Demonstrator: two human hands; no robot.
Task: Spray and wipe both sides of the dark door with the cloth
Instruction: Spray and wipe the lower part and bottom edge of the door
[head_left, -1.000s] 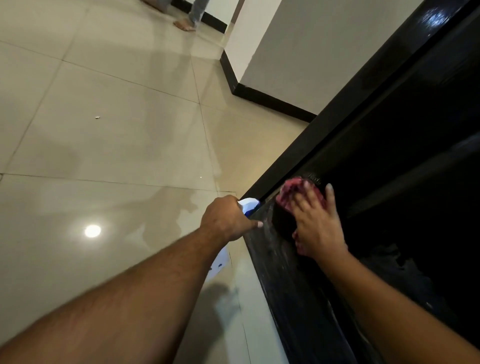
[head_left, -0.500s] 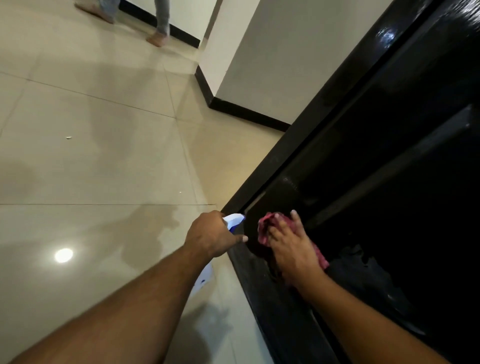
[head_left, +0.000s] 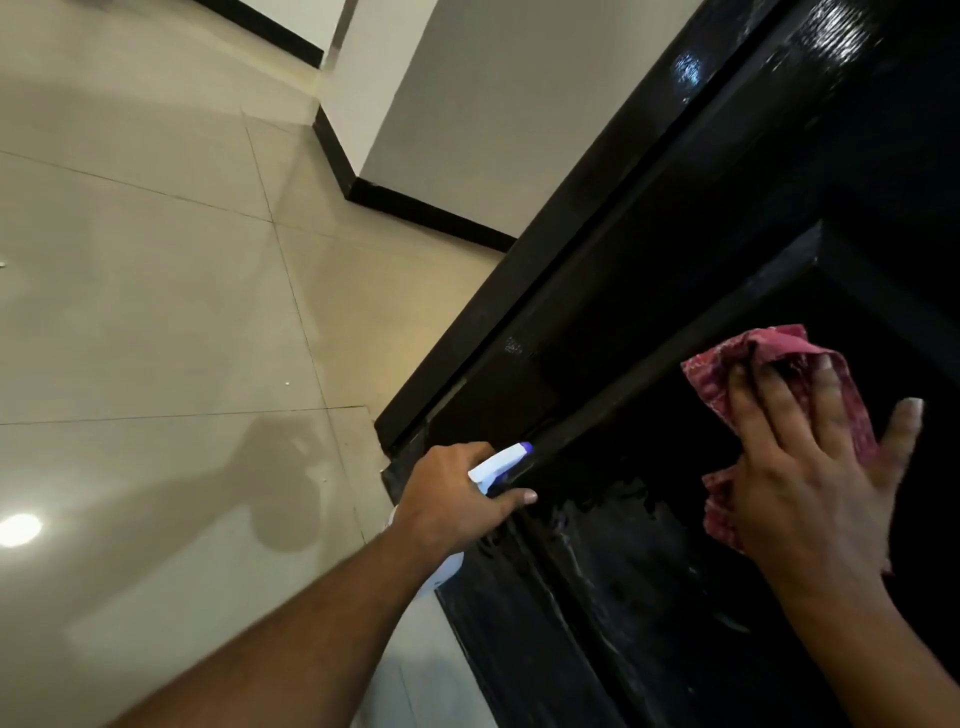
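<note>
The left hand (head_left: 457, 501) grips a white spray bottle (head_left: 500, 461), its nozzle close to the dark door (head_left: 649, 291). The right hand (head_left: 810, 467), fingers spread flat, presses the red cloth (head_left: 711, 369) against the door's recessed panel. Wet streaks shine below it. Pale floor (head_left: 156, 312) tiles lie to the left.

Floor (head_left: 156, 312) lies open leftward; door (head_left: 779, 208) and wall (head_left: 493, 104) close off the right.

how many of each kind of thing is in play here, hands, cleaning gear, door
hands: 2 (left hand, right hand)
spray bottle: 1
red cloth: 1
dark door: 1
total: 5
</note>
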